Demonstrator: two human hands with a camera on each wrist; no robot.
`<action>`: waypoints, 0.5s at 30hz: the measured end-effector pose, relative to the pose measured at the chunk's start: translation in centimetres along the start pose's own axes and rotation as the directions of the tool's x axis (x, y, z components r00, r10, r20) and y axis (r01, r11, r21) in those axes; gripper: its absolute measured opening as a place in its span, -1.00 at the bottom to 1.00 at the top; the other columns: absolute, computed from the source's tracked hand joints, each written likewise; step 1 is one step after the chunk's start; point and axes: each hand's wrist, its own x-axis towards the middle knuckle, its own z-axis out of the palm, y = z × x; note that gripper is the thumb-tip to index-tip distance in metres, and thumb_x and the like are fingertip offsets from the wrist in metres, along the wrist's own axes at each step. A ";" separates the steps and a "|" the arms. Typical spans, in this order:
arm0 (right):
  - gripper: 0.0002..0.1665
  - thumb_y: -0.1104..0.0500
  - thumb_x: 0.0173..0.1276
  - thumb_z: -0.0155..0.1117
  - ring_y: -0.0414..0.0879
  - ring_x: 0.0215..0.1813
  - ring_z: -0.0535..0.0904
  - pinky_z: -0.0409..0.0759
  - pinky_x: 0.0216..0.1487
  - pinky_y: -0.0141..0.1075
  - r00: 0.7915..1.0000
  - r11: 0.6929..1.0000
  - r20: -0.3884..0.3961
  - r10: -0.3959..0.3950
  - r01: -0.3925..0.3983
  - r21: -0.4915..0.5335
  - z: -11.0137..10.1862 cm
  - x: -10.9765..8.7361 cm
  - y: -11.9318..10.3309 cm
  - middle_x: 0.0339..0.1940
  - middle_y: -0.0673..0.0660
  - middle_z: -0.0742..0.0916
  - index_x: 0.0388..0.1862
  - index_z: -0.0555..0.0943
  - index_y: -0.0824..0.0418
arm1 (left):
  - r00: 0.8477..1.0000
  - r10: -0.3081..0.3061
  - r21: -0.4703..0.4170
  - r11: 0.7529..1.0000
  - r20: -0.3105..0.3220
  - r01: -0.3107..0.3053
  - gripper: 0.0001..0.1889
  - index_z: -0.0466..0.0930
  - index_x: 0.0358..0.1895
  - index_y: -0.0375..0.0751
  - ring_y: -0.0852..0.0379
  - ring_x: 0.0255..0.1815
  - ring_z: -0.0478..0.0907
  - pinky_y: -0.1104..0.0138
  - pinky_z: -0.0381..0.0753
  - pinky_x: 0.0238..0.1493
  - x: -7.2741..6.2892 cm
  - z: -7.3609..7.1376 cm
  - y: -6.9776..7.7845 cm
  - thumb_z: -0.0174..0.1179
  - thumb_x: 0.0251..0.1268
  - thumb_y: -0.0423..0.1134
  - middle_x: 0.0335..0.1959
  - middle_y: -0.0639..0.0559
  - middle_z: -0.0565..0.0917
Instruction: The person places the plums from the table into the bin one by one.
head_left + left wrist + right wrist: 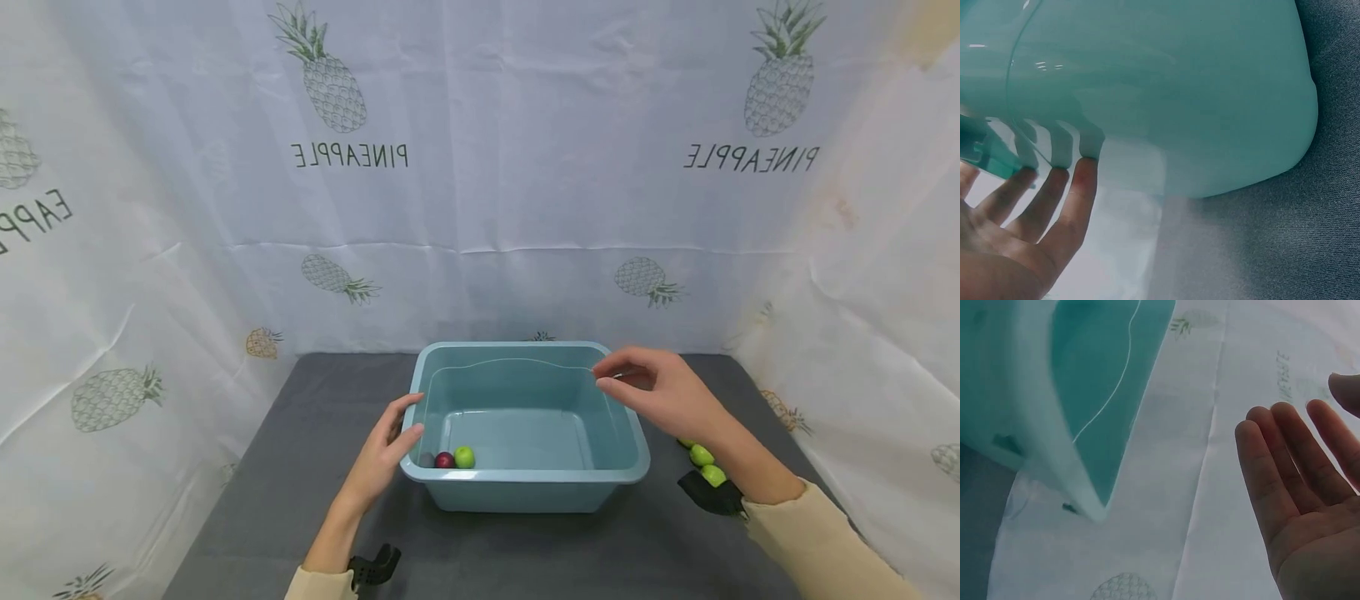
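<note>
A pale teal plastic tub (525, 476) stands on the dark grey cloth. My left hand (381, 450) rests at its left rim, thumb and forefinger overlapping the edge. Against the outer wall (1210, 106), the other fingers (1082, 181) lie fairly straight, their tips touching it. My right hand (648, 385) hovers over the tub's back right corner. Its fingers (1263, 456) are loosely extended with nothing held, apart from the tub. In the tub's near left corner lie a green fruit (464, 457), a dark red fruit (445, 460) and a greyish ball (427, 460) partly hidden by the rim.
Several green fruits (701, 455) lie on the cloth right of the tub, partly covered by my right forearm. A black wrist mount (375, 567) sits at my left wrist. White curtains (480, 183) with pineapple prints hang behind the table and on both sides.
</note>
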 end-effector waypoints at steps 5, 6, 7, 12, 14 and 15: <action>-0.76 0.10 0.47 0.35 -0.23 -0.06 0.70 0.66 -0.08 -0.27 0.997 0.997 -0.077 0.026 -0.031 -0.066 -0.2 -1.6 1.3 -0.04 -0.03 0.75 0.05 0.70 0.09 | 1.000 -0.002 -0.005 1.000 0.002 0.002 -0.49 0.28 0.50 -0.06 -0.27 0.58 0.11 -0.29 0.17 0.40 -0.1 -0.1 0.1 0.09 0.57 -0.17 0.59 -0.22 0.17; -0.76 0.09 0.46 0.35 -0.23 -0.06 0.71 0.66 -0.09 -0.28 0.995 0.996 -0.089 0.035 -0.041 -0.073 -0.2 -1.9 1.5 -0.05 -0.03 0.75 0.05 0.70 0.11 | 1.000 -0.002 -0.007 1.000 0.002 0.002 -0.49 0.28 0.50 -0.06 -0.27 0.58 0.11 -0.29 0.17 0.40 0.0 -0.1 0.1 0.09 0.57 -0.17 0.59 -0.22 0.17; -0.76 0.09 0.46 0.36 -0.24 -0.07 0.71 0.66 -0.10 -0.28 0.994 0.996 -0.101 0.041 -0.049 -0.080 -0.3 -2.2 1.8 -0.05 -0.04 0.75 0.04 0.70 0.09 | 1.000 -0.002 -0.009 1.000 0.003 0.002 -0.49 0.28 0.50 -0.07 -0.27 0.58 0.11 -0.29 0.17 0.40 0.0 -0.1 0.1 0.09 0.58 -0.17 0.59 -0.22 0.17; -0.77 0.13 0.43 0.39 -0.30 -0.09 0.69 0.65 -0.15 -0.32 0.985 0.991 -0.162 0.058 -0.077 -0.111 -0.6 -3.7 3.4 -0.06 -0.01 0.75 0.03 0.71 0.07 | 1.000 0.003 -0.010 1.000 0.008 -0.003 -0.48 0.27 0.50 -0.11 -0.27 0.59 0.08 -0.29 0.15 0.41 0.0 0.0 0.1 0.09 0.57 -0.18 0.59 -0.22 0.16; -0.77 0.15 0.42 0.40 -0.34 -0.10 0.68 0.64 -0.16 -0.34 0.981 0.990 -0.187 0.060 -0.083 -0.115 -0.6 -4.3 4.4 -0.06 0.01 0.76 0.03 0.70 0.07 | 1.000 0.001 -0.008 1.000 0.007 -0.001 -0.48 0.27 0.50 -0.11 -0.27 0.59 0.09 -0.29 0.16 0.40 -0.1 -0.1 0.1 0.09 0.57 -0.18 0.59 -0.22 0.16; -0.77 0.16 0.41 0.40 -0.35 -0.11 0.68 0.64 -0.17 -0.36 0.978 0.990 -0.199 0.062 -0.086 -0.112 -0.6 -4.5 4.9 -0.06 0.02 0.76 0.03 0.70 0.08 | 1.000 -0.002 -0.007 1.000 0.006 0.002 -0.48 0.27 0.50 -0.10 -0.27 0.58 0.10 -0.29 0.17 0.40 -0.1 -0.1 0.1 0.09 0.57 -0.18 0.59 -0.22 0.17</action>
